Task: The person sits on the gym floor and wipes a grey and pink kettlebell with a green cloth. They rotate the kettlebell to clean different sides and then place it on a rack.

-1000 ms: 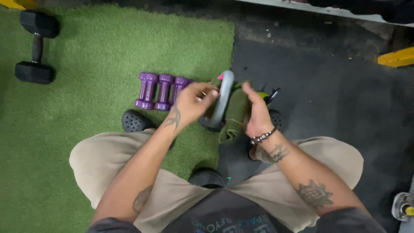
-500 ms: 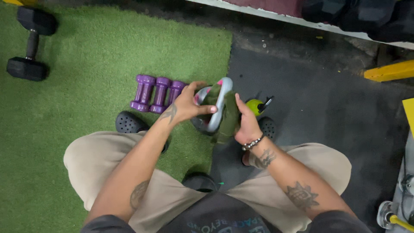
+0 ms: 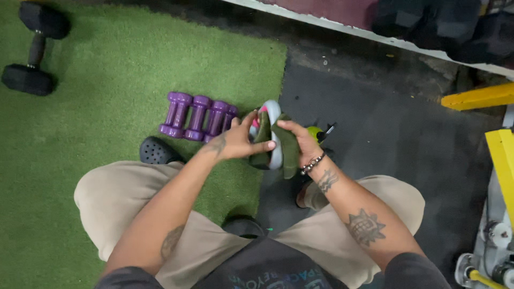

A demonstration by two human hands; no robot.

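Note:
My left hand (image 3: pixel 239 143) grips a small grey and pink dumbbell-like weight (image 3: pixel 272 115) held upright in front of my knees. My right hand (image 3: pixel 300 140) presses a dark green cloth (image 3: pixel 289 151) around that weight; the cloth wraps both of its sides. Just left of my hands, three purple dumbbells (image 3: pixel 197 116) lie side by side on the green turf (image 3: pixel 107 128). Behind my right hand a lime-green object (image 3: pixel 316 132) with a black tip peeks out; most of it is hidden.
A black dumbbell (image 3: pixel 33 49) lies at the far left on the turf. Black clogs (image 3: pixel 156 152) are on my feet. Dark rubber floor (image 3: pixel 391 134) spreads to the right, with yellow metal frame parts (image 3: pixel 479 97) and a grey machine base (image 3: pixel 492 251) at the right edge.
My right hand has come back onto the weight with the green cloth wrapped round it. The view has drifted slightly, so the purple dumbbells sit a little lower left.

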